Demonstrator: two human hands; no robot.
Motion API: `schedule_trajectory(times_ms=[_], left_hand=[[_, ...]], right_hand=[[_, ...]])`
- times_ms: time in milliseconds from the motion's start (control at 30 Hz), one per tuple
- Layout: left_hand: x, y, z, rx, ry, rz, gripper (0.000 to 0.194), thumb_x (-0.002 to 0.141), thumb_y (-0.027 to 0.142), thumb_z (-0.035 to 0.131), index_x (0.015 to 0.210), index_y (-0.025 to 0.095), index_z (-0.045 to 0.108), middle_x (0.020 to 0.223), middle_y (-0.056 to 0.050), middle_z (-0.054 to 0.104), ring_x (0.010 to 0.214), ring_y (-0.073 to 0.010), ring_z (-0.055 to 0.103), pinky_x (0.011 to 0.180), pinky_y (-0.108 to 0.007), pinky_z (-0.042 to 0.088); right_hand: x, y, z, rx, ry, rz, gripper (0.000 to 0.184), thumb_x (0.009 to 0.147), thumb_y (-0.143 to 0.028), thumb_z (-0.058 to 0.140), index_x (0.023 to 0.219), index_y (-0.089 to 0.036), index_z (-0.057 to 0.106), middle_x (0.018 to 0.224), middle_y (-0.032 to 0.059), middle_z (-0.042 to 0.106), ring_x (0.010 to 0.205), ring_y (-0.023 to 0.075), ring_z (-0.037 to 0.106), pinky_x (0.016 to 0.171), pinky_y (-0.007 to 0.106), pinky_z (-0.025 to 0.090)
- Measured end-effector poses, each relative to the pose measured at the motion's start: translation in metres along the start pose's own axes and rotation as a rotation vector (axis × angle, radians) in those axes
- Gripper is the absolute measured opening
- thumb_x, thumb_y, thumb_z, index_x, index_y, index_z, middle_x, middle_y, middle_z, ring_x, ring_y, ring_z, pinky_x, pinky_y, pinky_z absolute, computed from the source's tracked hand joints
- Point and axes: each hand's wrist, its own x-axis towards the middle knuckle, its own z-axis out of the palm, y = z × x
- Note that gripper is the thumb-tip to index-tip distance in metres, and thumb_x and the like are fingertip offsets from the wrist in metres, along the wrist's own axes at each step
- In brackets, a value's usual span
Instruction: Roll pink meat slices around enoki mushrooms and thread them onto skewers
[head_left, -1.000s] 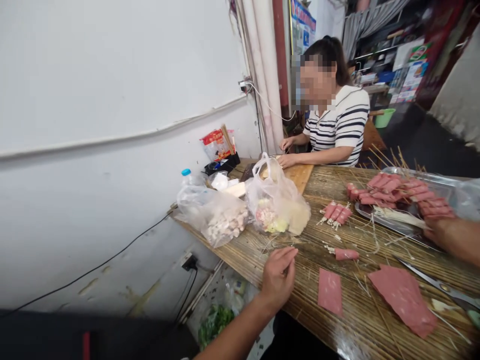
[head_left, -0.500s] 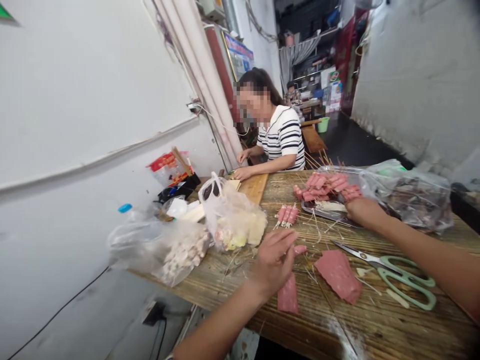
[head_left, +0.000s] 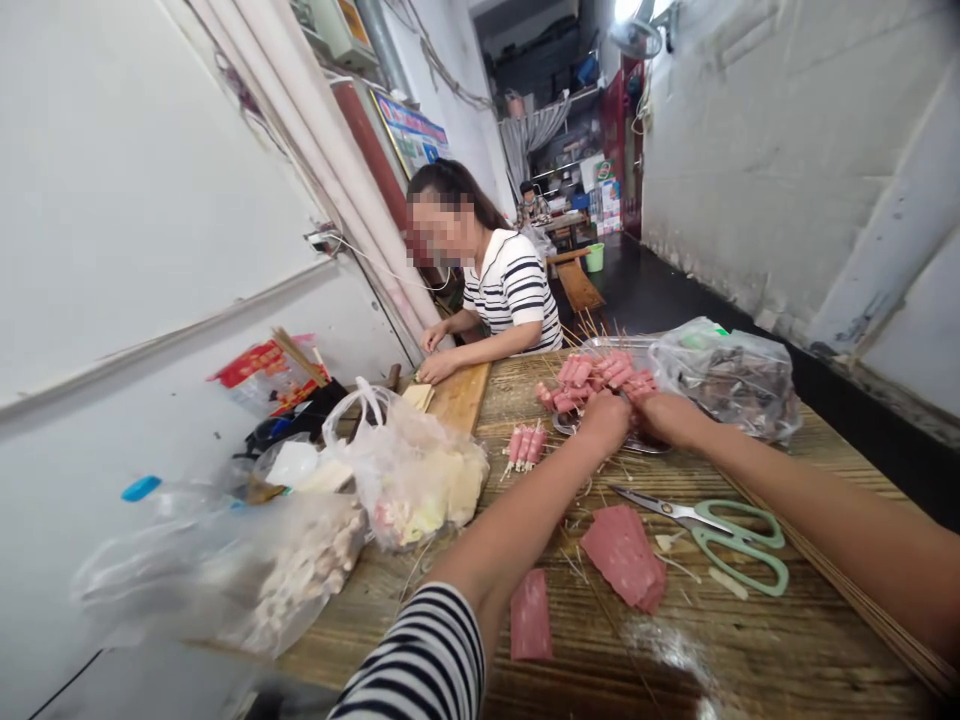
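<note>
My left hand (head_left: 606, 422) reaches to the front of a metal tray (head_left: 651, 447), its fingers curled. Beside it, almost touching, my right hand (head_left: 670, 418) is also closed over the tray. Their fingertips and whatever they grip are hidden. Behind them in the tray lie several pink meat rolls on skewers (head_left: 581, 375). A small group of rolls with white mushroom ends (head_left: 525, 446) sits on the table left of the tray. Nearer me are a stack of pink meat slices (head_left: 626, 560), a single slice (head_left: 530, 615) and green-handled scissors (head_left: 720, 530).
Plastic bags of food (head_left: 420, 470) and pale mushroom pieces (head_left: 307, 570) stand on the left. Another bag with dark contents (head_left: 739, 385) is behind the tray, right. Across the table a person in a striped top (head_left: 514, 285) works at a wooden board (head_left: 465, 400). Thin sticks (head_left: 832, 600) lie under my right arm.
My left hand has moved forward and right from beside the meat slices to the tray, joining my right hand. The whole view has shifted, so the scene sits farther left.
</note>
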Motion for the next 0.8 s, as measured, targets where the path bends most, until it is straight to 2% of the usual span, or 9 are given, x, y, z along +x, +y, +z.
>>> schedule_trajectory(times_ms=[133,233,333,433,533,633,733,800], left_hand=[[0.004,-0.002,0.006,0.035,-0.036,0.015,0.02,0.083,0.016,0.056,0.08,0.012,0.076,0.079,-0.013,0.071,0.082,-0.024,0.059,0.079,-0.035,0.044],[0.003,0.0,0.004,0.075,-0.03,0.008,0.026,0.085,0.014,0.051,0.081,0.01,0.076,0.084,-0.016,0.071,0.086,-0.0256,0.059,0.08,-0.036,0.043],[0.0,0.001,-0.004,0.063,0.004,0.005,0.027,0.085,0.012,0.048,0.081,0.011,0.075,0.084,-0.015,0.071,0.087,-0.0244,0.059,0.081,-0.034,0.042],[-0.01,0.001,-0.019,0.026,0.034,-0.011,0.027,0.086,0.015,0.049,0.08,0.014,0.075,0.08,-0.011,0.072,0.08,-0.0212,0.06,0.076,-0.031,0.042],[-0.028,0.0,-0.037,-0.056,0.015,-0.088,0.022,0.085,0.02,0.054,0.08,0.015,0.076,0.077,-0.008,0.073,0.073,-0.0181,0.06,0.068,-0.027,0.04],[-0.05,0.004,-0.054,-0.165,-0.037,-0.143,0.019,0.082,0.022,0.06,0.075,0.015,0.075,0.07,-0.004,0.07,0.066,-0.0151,0.057,0.06,-0.024,0.036],[-0.068,0.01,-0.069,-0.238,-0.082,-0.148,0.02,0.081,0.026,0.06,0.072,0.014,0.075,0.057,0.0,0.062,0.055,-0.0122,0.049,0.054,-0.024,0.03],[-0.078,0.013,-0.079,-0.285,-0.106,-0.157,0.02,0.08,0.027,0.061,0.072,0.014,0.074,0.053,0.003,0.056,0.053,-0.011,0.045,0.052,-0.024,0.028]], right_hand=[[-0.003,0.002,-0.002,0.067,-0.019,0.022,0.024,0.082,-0.024,0.053,0.1,-0.013,0.064,0.091,0.0128,0.071,0.08,0.0194,0.065,0.072,0.026,0.044],[-0.006,0.002,0.001,0.11,-0.025,0.031,0.03,0.078,-0.018,0.053,0.105,-0.011,0.063,0.092,0.0121,0.07,0.08,0.0188,0.065,0.071,0.025,0.043],[-0.005,0.002,0.006,0.134,-0.017,0.032,0.036,0.074,-0.012,0.052,0.109,-0.01,0.062,0.1,0.0138,0.07,0.086,0.0193,0.064,0.077,0.025,0.043],[-0.006,0.005,0.003,0.153,-0.015,0.007,0.03,0.074,-0.012,0.051,0.1,-0.011,0.066,0.099,0.0134,0.07,0.086,0.0192,0.063,0.077,0.026,0.043],[-0.013,0.007,-0.014,0.168,-0.034,-0.036,0.023,0.072,-0.013,0.051,0.087,-0.016,0.067,0.085,0.0062,0.07,0.076,0.0169,0.061,0.068,0.024,0.042],[-0.028,-0.002,-0.04,0.196,0.08,-0.082,0.029,0.073,-0.012,0.047,0.092,-0.018,0.068,0.093,0.005,0.07,0.085,0.0176,0.061,0.074,0.025,0.043],[-0.043,-0.028,-0.064,0.207,0.183,-0.239,0.029,0.08,-0.018,0.048,0.1,-0.017,0.069,0.104,0.0079,0.069,0.098,0.0202,0.059,0.085,0.029,0.042],[-0.05,-0.05,-0.076,0.156,0.145,-0.315,0.026,0.085,-0.026,0.05,0.099,-0.018,0.07,0.098,0.0093,0.07,0.093,0.0215,0.06,0.082,0.031,0.042]])
